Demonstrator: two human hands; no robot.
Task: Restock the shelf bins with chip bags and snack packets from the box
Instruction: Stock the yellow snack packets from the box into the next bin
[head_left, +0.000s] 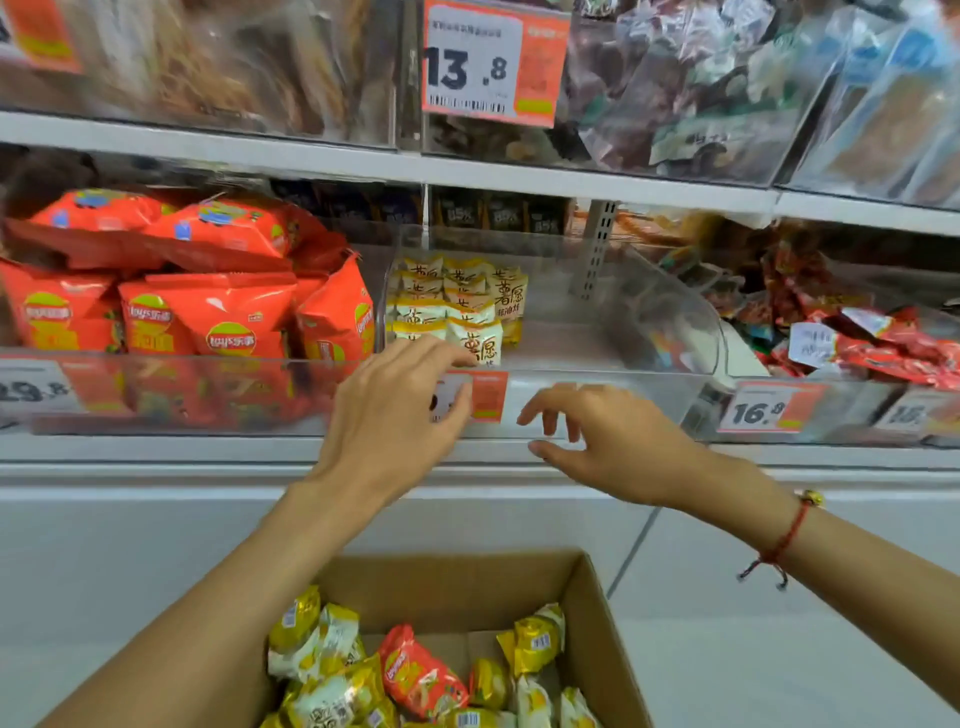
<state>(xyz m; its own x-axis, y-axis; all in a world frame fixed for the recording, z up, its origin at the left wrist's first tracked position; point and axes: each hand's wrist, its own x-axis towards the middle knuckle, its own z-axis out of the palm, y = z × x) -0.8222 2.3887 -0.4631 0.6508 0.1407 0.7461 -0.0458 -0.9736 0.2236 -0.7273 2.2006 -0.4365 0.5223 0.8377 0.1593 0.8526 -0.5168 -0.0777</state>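
Presently my left hand (395, 415) reaches over the clear bin (597, 384), fingertips touching the stacked yellow packets (457, 301), seemingly to square them; my right hand (597, 447) hovers open and empty. More packets wait in the box (597, 623).

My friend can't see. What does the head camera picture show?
Two empty hands, left and right, reach toward a clear shelf bin half filled with yellow snack packets. Below, a cardboard box holds more packets.
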